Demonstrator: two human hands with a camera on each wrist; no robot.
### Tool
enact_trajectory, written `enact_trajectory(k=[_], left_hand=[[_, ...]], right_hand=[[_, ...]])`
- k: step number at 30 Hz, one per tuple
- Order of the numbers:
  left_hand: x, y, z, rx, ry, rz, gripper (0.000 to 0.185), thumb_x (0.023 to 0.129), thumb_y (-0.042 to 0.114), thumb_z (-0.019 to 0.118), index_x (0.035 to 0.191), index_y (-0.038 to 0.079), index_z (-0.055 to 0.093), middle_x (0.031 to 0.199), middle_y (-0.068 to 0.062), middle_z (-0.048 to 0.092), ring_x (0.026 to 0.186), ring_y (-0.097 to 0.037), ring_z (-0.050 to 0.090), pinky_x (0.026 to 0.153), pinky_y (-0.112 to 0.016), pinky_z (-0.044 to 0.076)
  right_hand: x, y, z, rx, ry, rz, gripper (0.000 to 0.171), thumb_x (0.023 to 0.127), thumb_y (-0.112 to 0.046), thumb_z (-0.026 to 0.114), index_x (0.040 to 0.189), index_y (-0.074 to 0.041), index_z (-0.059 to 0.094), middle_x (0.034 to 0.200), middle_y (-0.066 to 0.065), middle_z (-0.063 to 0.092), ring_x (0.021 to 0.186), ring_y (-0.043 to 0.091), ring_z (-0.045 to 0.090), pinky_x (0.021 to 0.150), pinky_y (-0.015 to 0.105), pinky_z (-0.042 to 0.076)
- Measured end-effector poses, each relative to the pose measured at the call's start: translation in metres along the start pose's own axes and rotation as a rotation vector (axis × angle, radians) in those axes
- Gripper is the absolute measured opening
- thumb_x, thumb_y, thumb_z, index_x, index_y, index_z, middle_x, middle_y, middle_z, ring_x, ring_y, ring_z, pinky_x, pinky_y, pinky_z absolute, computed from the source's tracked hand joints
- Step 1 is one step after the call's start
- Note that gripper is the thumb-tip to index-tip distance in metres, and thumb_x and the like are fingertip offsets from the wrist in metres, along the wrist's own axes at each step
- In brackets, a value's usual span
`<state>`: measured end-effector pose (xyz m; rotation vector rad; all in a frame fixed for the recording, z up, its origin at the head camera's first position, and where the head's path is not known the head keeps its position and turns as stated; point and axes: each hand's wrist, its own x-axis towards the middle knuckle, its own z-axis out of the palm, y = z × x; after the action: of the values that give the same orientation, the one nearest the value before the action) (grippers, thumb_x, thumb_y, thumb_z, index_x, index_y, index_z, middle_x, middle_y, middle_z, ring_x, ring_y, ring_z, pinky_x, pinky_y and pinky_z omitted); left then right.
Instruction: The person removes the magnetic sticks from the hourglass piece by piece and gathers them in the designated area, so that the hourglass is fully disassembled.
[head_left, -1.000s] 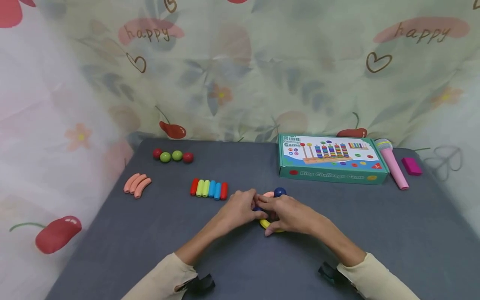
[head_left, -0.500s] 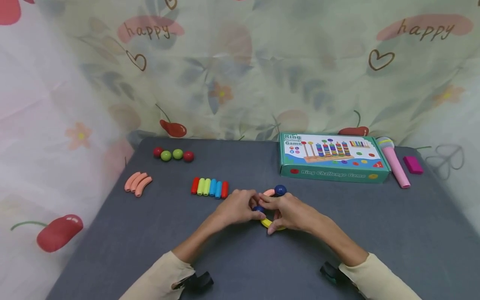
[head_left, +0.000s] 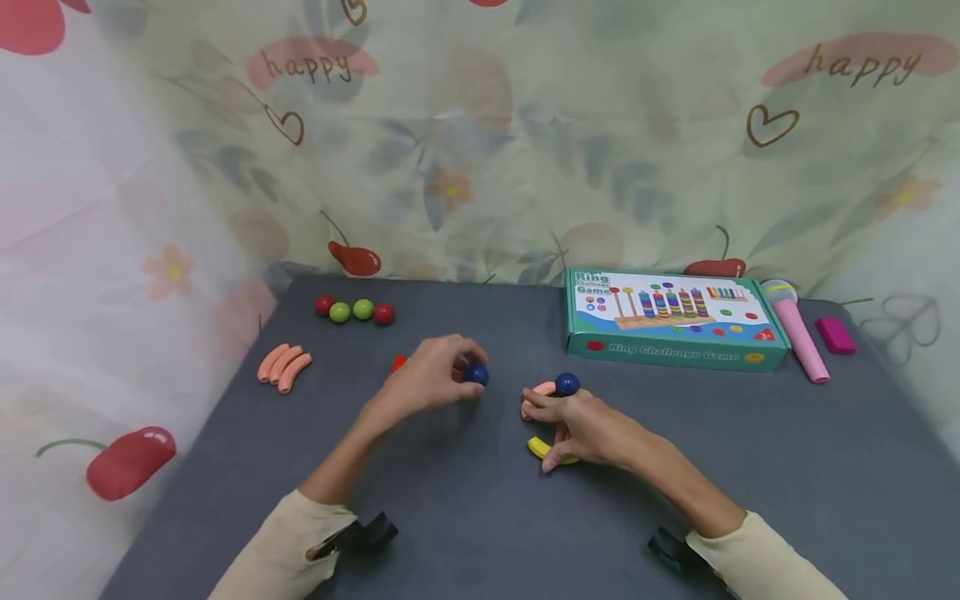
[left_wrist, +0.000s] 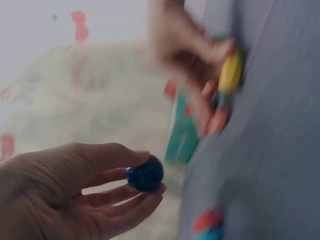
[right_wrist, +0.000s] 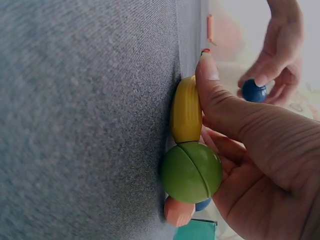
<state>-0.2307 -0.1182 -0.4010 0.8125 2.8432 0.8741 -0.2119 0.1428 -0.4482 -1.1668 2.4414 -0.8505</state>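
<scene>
Glossy and round, a dark blue ball (head_left: pixel 476 375) sits pinched between the thumb and fingertips of the left hand (head_left: pixel 426 381), lifted just above the grey felt-like surface (head_left: pixel 450 517). The right hand (head_left: pixel 588 427) rests on that surface with its fingers curled around a smooth curved yellow piece (head_left: pixel 542 450) joined to a green ball (right_wrist: pixel 191 171), beside a peach curved piece (head_left: pixel 538 390) and a second blue ball (head_left: pixel 566 384).
</scene>
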Motion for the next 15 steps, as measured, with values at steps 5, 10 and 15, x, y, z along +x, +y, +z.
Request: enact_trajectory(k=[5,10,15], left_hand=[[0.013,-0.05,-0.034,0.11,0.163,0.056,0.035,0.076,0.012,0.072,0.11,0.008,0.063,0.101,-0.006,0.053,0.089,-0.019,0.055,0.075,-0.033,0.048],[0.027,-0.104,-0.043,0.187,0.255,0.073,0.034,0.075,0.018,0.076,0.105,0.007,0.066,0.099,-0.007,0.056,0.085,-0.023,0.058,0.074,-0.035,0.047],[0.03,-0.134,-0.041,0.302,0.325,0.063,0.035,0.072,0.022,0.078,0.104,0.012,0.067,0.097,-0.004,0.059,0.071,-0.02,0.059,0.07,-0.038,0.042]], right_hand=[[-0.002,0.001,-0.001,0.012,0.003,0.003,0.073,0.067,-0.024,0.078,0.129,-0.001,0.048,0.142,0.015,0.035,0.055,0.001,0.056,0.055,0.017,0.047],[-0.003,0.002,-0.001,0.021,0.001,-0.002,0.072,0.068,-0.023,0.078,0.129,-0.001,0.048,0.142,0.015,0.034,0.056,0.002,0.058,0.056,0.017,0.048],[-0.001,0.003,0.0,0.036,-0.014,-0.023,0.072,0.069,-0.024,0.077,0.131,-0.001,0.047,0.143,0.016,0.032,0.057,0.002,0.058,0.057,0.017,0.048]])
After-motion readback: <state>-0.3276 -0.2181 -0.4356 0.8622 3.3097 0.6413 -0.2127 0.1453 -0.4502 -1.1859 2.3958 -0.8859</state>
